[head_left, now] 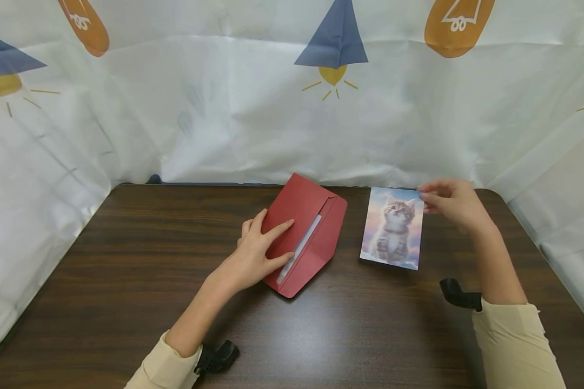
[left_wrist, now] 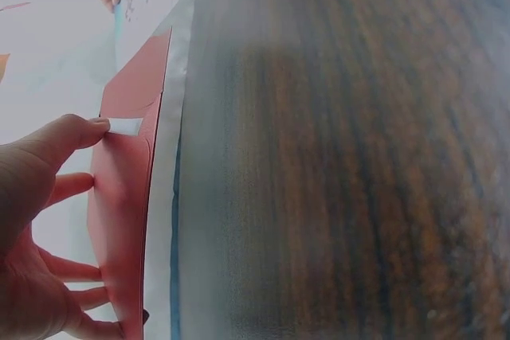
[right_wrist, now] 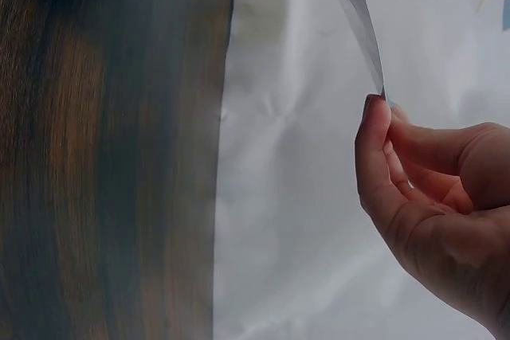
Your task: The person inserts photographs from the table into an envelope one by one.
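A red envelope (head_left: 299,210) lies slantwise on the table in the head view, its flap folded out to the right. White paper (head_left: 299,249) shows in its slit. Spread across the envelope's left part, my left hand (head_left: 250,254) touches it with fairly straight fingers. In the left wrist view the thumb (left_wrist: 97,124) meets the envelope beside the white strip. Farther right, my right hand (head_left: 455,202) pinches a kitten picture card (head_left: 393,229) at its upper right corner, between thumb and fingertips. The right wrist view shows this card (right_wrist: 362,25) nearly edge-on.
Under everything is a dark wood-grain table (head_left: 141,270). White sheeting (head_left: 253,119) printed with lamps hangs behind its far edge and along both sides. Black wrist-worn devices (head_left: 217,357) sit near both cream sleeves (head_left: 516,346).
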A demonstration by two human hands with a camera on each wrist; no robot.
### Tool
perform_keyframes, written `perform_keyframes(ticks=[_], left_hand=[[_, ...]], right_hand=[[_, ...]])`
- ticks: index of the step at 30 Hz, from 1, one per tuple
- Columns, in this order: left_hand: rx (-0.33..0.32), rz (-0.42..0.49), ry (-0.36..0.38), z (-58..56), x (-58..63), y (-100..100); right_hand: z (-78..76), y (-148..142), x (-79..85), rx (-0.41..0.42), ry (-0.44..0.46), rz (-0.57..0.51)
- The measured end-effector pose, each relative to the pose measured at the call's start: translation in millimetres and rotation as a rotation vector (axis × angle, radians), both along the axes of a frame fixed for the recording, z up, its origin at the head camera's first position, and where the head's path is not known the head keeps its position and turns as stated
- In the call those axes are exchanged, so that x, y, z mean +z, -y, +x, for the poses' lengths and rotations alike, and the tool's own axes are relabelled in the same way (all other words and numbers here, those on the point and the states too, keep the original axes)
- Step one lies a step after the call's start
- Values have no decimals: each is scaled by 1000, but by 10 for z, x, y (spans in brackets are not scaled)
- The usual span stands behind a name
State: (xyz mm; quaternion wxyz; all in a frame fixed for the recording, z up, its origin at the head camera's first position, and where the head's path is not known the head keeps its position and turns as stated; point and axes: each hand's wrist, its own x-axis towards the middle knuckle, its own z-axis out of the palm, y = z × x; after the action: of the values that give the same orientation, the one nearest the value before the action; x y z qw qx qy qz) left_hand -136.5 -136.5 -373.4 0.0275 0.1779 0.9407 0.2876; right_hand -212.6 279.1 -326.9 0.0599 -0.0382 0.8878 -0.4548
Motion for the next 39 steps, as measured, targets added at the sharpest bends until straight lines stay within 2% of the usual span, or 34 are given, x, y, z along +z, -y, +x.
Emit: perform_keyframes(ticks=[22,39], left_hand=[[8,-1,-18,-8,-14,-4],[8,-3,-13,0,4,3]], right_hand=[[95,134,2,-19,7,-50],[150,252,-31,0,1,-98]])
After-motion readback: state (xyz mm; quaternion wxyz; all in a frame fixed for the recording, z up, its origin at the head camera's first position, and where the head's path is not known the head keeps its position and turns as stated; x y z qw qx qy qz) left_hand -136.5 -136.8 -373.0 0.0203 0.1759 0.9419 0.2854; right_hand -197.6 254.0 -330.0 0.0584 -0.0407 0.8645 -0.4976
